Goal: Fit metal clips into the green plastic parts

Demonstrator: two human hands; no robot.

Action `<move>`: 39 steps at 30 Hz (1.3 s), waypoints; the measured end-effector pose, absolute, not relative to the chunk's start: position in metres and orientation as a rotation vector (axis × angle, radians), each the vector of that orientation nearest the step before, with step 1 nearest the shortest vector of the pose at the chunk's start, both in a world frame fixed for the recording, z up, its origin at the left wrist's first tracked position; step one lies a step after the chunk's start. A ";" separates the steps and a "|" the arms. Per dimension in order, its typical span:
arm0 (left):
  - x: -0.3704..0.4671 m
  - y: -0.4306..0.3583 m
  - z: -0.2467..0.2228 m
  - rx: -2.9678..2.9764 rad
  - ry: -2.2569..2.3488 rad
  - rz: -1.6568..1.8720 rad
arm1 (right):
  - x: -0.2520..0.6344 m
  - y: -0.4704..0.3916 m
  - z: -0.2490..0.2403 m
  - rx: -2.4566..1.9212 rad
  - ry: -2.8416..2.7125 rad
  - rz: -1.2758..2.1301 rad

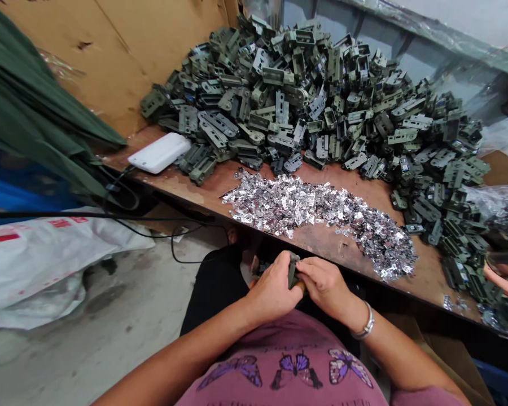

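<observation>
Close to my body, below the table's front edge, my left hand [275, 290] is closed around a small dark green metal part [293, 270]. My right hand [324, 285] meets it from the right, thumb and fingers pressed together at the part; anything small between those fingertips is hidden. On the brown table [317, 239] lies a long heap of small shiny metal clips [292, 203]. Behind it rises a large pile of dark green metal housings [279, 107], which runs down the table's right side.
A white power bank [161, 153] with a black cable lies at the table's left end. White sacks [46, 259] rest on the floor at left. Green cloth [34, 107] hangs above them. Clear plastic bags [499, 203] and an orange-rimmed object [503, 285] are at far right.
</observation>
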State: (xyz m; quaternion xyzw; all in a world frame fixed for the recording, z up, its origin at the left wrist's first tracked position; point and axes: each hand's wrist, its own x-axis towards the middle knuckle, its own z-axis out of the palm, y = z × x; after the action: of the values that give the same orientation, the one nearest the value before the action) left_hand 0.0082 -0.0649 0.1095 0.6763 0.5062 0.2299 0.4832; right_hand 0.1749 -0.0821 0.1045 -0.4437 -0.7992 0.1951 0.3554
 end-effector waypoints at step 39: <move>-0.022 -0.060 0.115 0.462 0.803 0.822 | 0.195 -0.092 0.092 -1.425 -1.922 0.815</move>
State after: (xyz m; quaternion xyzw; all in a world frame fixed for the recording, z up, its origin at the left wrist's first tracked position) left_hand -0.0221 -0.0598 0.1147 0.2166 0.3765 0.3854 0.8141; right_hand 0.1954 -0.0916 0.0917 -0.5374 -0.7248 0.3074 0.3023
